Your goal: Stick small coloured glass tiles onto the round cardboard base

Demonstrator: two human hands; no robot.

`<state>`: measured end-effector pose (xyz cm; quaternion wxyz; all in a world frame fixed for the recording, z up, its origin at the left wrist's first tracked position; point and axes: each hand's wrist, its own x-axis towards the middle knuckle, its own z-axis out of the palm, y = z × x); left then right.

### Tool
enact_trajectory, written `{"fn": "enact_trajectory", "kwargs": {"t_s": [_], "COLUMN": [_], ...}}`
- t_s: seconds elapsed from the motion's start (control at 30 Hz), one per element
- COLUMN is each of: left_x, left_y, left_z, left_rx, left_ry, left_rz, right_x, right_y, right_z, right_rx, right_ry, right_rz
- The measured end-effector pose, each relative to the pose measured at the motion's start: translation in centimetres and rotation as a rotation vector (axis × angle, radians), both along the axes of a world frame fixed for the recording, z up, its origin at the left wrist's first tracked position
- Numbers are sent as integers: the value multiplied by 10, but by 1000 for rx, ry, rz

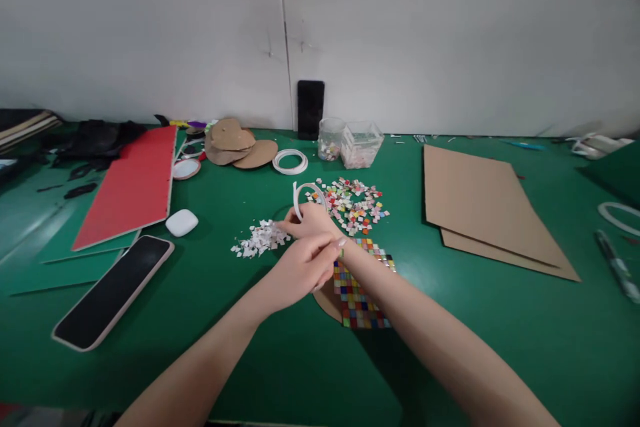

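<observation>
My arms cross over the green table. My left hand (305, 263) is closed in a pinch beside my right wrist; a tiny green spot shows by its fingertips, too small to name. My right hand (313, 220) reaches left past it, fingers drawn together at a pile of white paper scraps (263, 239). What its fingertips hold, if anything, is hidden. A white tape roll (296, 197) stands just behind that hand. Under my forearm lies a sheet of colourful mosaic tiles (357, 297) over a cardboard disc (327, 300), both partly covered. Loose mosaic tiles (357, 203) are scattered beyond.
A phone (115, 293), a white case (182, 222) and a red board (135, 180) lie left. Behind are cardboard discs (257, 154), another tape roll (290, 161), clear containers (361, 145) and an upright phone (311, 109). Cardboard sheets (480, 203) and a marker (617, 267) are right.
</observation>
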<state>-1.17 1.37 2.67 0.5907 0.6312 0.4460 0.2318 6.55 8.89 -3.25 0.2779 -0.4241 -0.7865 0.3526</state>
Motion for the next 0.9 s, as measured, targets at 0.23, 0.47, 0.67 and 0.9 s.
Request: {"fn": "enact_trajectory", "kwargs": {"t_s": [0.23,0.47,0.67,0.9], "left_x": [2,10,18,29], "left_y": [-28,-44,-49,-57], "left_z": [-17,-40,-50,-55], "left_rx": [233,422,386,491], "left_ry": [313,638,764,923], "left_rz": [29,-12,19,90], "right_x": [26,40,38,40], "right_y": [-1,-14,-21,-22], "right_z": [8,-10,-20,-21], "right_rx": [-110,-45,37,26], "right_ry": [155,257,324,326], "right_rz": [91,-122,-198,-233]}}
